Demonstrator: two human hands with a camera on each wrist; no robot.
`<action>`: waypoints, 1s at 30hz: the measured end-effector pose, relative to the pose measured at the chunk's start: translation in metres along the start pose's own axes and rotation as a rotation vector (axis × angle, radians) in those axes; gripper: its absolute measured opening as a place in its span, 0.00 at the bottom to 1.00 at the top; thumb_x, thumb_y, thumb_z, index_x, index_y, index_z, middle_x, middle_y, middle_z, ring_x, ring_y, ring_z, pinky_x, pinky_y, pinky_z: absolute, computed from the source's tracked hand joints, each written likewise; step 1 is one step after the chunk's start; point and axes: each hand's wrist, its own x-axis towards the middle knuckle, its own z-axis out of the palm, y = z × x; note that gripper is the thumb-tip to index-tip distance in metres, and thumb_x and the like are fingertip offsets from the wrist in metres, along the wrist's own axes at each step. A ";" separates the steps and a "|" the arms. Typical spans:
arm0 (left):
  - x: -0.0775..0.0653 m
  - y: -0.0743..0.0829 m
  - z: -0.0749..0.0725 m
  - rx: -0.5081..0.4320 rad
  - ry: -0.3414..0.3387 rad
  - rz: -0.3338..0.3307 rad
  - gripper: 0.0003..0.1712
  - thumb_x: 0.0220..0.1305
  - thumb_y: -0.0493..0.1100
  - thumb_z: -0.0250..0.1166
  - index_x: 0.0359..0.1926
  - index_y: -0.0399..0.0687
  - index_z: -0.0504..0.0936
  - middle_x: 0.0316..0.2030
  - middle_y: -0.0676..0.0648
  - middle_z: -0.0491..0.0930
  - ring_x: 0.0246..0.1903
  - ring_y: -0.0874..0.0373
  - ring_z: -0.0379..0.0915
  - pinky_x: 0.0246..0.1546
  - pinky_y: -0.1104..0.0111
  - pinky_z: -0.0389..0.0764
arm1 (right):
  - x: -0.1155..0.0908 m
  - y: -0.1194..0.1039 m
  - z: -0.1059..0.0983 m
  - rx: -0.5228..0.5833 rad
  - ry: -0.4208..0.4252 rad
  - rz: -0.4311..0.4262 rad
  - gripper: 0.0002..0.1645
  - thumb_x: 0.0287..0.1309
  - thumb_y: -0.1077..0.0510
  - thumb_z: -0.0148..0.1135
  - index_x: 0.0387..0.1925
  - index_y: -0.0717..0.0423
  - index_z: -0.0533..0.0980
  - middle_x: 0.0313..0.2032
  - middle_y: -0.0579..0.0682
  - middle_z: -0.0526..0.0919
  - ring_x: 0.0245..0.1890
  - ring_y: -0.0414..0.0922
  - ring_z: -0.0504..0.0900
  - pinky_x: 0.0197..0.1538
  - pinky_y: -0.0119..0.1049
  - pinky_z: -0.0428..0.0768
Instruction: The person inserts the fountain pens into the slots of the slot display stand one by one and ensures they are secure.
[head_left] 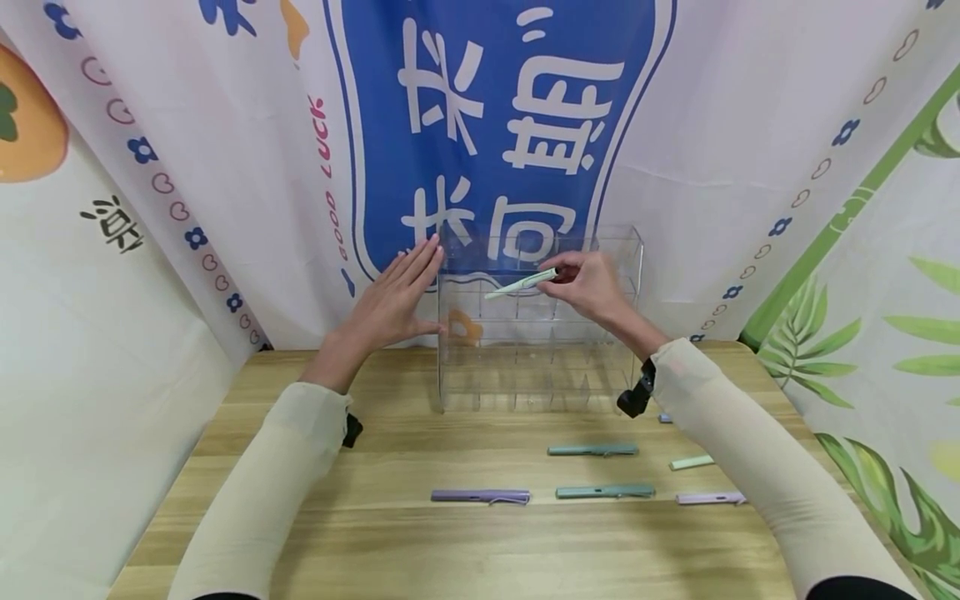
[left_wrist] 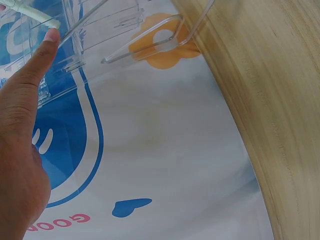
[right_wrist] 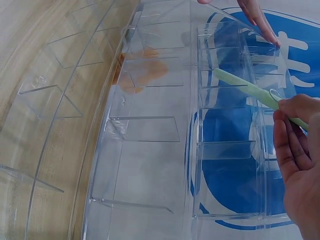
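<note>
Probably light, stiff and slick, the pale green pen point(head_left: 519, 285) suits a pinch near one end; the right hand point(head_left: 592, 287) holds it so, fingers narrow, before the clear rack point(head_left: 532, 342), which the left hand's point(head_left: 393, 298) straight fingers steady.

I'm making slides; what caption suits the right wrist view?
Right hand pinches a light green pen at a clear divided rack.

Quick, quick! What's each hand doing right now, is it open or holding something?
Left hand: open, fingers straight, touching the side of the clear rack.
Right hand: closed, pinching a light green pen.
</note>
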 end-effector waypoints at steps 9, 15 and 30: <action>-0.001 0.001 0.000 -0.006 -0.001 -0.004 0.78 0.50 0.61 0.85 0.86 0.41 0.43 0.86 0.48 0.28 0.85 0.52 0.23 0.84 0.51 0.37 | -0.001 0.002 0.005 -0.023 -0.020 0.008 0.12 0.60 0.64 0.78 0.45 0.63 0.89 0.36 0.60 0.91 0.33 0.50 0.91 0.29 0.26 0.84; 0.000 0.001 0.000 -0.008 0.000 -0.004 0.78 0.49 0.60 0.86 0.86 0.41 0.43 0.86 0.48 0.28 0.85 0.51 0.24 0.84 0.50 0.37 | 0.001 0.001 0.007 -0.073 -0.025 0.017 0.12 0.60 0.62 0.78 0.44 0.61 0.89 0.36 0.57 0.91 0.32 0.49 0.90 0.30 0.27 0.84; -0.001 0.002 -0.001 0.009 -0.010 -0.014 0.78 0.50 0.62 0.85 0.86 0.43 0.41 0.86 0.48 0.28 0.85 0.51 0.23 0.84 0.51 0.37 | 0.003 0.000 0.009 -0.100 -0.062 0.005 0.13 0.61 0.62 0.77 0.47 0.63 0.88 0.37 0.58 0.91 0.32 0.49 0.89 0.30 0.28 0.84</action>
